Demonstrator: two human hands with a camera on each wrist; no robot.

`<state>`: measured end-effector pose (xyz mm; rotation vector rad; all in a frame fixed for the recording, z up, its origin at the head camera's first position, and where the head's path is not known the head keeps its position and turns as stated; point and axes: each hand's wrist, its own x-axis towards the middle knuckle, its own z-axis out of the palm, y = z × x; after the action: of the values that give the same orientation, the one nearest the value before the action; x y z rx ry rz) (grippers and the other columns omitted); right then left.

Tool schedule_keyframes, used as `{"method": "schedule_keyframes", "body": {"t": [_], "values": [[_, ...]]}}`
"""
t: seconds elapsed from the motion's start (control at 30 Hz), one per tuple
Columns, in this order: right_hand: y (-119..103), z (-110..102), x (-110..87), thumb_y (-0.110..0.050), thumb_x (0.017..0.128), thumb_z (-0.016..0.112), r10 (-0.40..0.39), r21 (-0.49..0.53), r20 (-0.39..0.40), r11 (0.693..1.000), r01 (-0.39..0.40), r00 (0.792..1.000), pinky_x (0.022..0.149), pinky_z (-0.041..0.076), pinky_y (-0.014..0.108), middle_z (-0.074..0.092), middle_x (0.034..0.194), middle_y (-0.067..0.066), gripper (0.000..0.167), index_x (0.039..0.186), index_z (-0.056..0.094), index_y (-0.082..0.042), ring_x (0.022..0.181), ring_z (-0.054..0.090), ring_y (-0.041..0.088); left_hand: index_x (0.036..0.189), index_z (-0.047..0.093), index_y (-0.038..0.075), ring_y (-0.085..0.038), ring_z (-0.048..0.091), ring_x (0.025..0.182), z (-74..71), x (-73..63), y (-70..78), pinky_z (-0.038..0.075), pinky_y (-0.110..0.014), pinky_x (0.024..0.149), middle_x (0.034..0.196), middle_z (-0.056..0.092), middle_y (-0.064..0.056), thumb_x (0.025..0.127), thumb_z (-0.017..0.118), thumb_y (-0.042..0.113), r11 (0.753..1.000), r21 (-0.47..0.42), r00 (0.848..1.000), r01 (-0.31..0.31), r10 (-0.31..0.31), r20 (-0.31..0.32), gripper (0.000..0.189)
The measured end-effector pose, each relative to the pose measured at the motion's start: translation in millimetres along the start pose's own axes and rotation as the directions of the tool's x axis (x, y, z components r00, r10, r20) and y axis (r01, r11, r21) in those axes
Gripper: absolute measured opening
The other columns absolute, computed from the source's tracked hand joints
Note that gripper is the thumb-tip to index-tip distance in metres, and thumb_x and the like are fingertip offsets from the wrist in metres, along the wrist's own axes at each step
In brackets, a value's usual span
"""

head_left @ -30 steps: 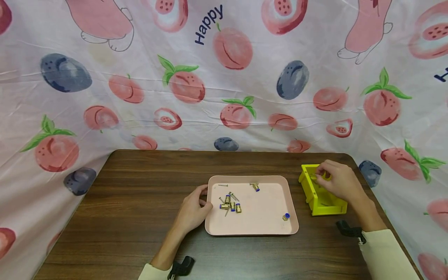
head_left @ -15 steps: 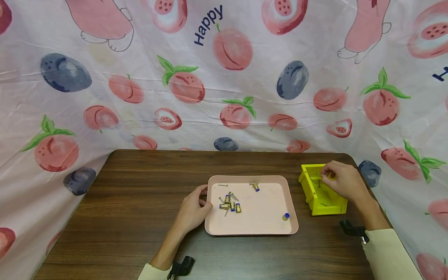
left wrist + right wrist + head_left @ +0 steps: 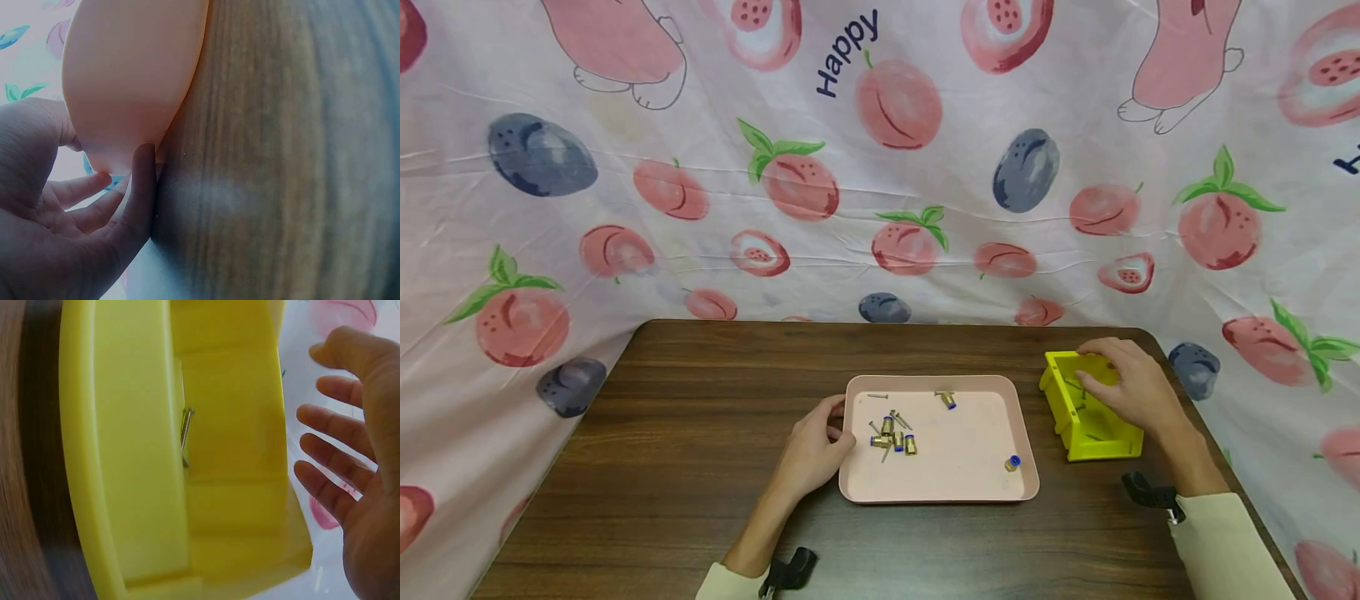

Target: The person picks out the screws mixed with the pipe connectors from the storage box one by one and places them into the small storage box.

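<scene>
A pale pink tray [image 3: 962,475] lies on the table, holding several brass fittings with blue ends and several screws. My left hand [image 3: 816,450] grips its left end; in the left wrist view the thumb and fingers [image 3: 145,181] lie on either side of the tray's end. Over the yellow bin [image 3: 1105,450] at the right, my right hand [image 3: 1131,387] is spread with nothing in its fingers. The right wrist view shows those fingers [image 3: 331,419] apart and extended above the bin. Screws [image 3: 186,434] lie on the bin's floor.
One fitting [image 3: 1012,463] sits alone near the tray's right side, another [image 3: 949,401] lies beside a screw near the back. The dark wooden table [image 3: 715,375] is backed by a fruit-printed cloth [image 3: 955,183].
My right hand has opened its pinch and let a screw go into the yellow bin. The left hand stays at the tray's left end.
</scene>
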<state>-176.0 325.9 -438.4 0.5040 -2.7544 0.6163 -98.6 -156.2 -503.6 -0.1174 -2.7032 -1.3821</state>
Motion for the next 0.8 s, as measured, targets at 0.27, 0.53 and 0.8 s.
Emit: {"method": "schedule_keyframes", "body": {"t": [0.27, 0.53, 0.8], "values": [[-13.6, 6.6, 2.7, -0.031, 0.095, 0.083, -0.026, 0.074, 0.07, 0.997, 0.021, 0.997, 0.112, 0.038, 0.078, 0.058, 0.155, 0.024, 0.064, 0.15, 0.061, -0.008, 0.143, 0.048, 0.05, 0.146, 0.065, 0.004, -0.013, 0.073, 0.09, -1.8, 0.5, 6.4, 0.058, -0.038, 0.079, 0.127, 0.075, -0.012, 0.087, 0.067, 0.007, 0.997, 0.026, 0.997, 0.072, -0.073, 0.029, 0.058], [-29.4, 18.2, 8.7, -0.029, 0.095, 0.085, -0.101, 0.169, 0.123, 0.983, 0.079, 0.987, 0.114, 0.038, 0.075, 0.055, 0.158, 0.022, 0.074, 0.158, 0.054, -0.009, 0.145, 0.049, 0.047, 0.146, 0.065, 0.004, -0.012, 0.073, 0.089, -3.4, 0.6, 7.5, 0.059, -0.037, 0.078, 0.128, 0.075, -0.011, 0.087, 0.068, 0.006, 0.997, 0.017, 0.997, 0.069, -0.069, 0.033, 0.059], [-55.5, 24.1, 17.2, -0.037, 0.095, 0.083, -0.116, 0.163, 0.151, 0.982, 0.091, 0.982, 0.117, 0.039, 0.071, 0.055, 0.16, 0.019, 0.075, 0.159, 0.054, -0.01, 0.146, 0.049, 0.044, 0.146, 0.065, 0.004, -0.012, 0.073, 0.089, -2.7, 0.3, 6.9, 0.059, -0.037, 0.079, 0.128, 0.075, -0.011, 0.087, 0.067, 0.006, 0.997, 0.019, 0.996, 0.077, -0.077, 0.033, 0.059]]}}
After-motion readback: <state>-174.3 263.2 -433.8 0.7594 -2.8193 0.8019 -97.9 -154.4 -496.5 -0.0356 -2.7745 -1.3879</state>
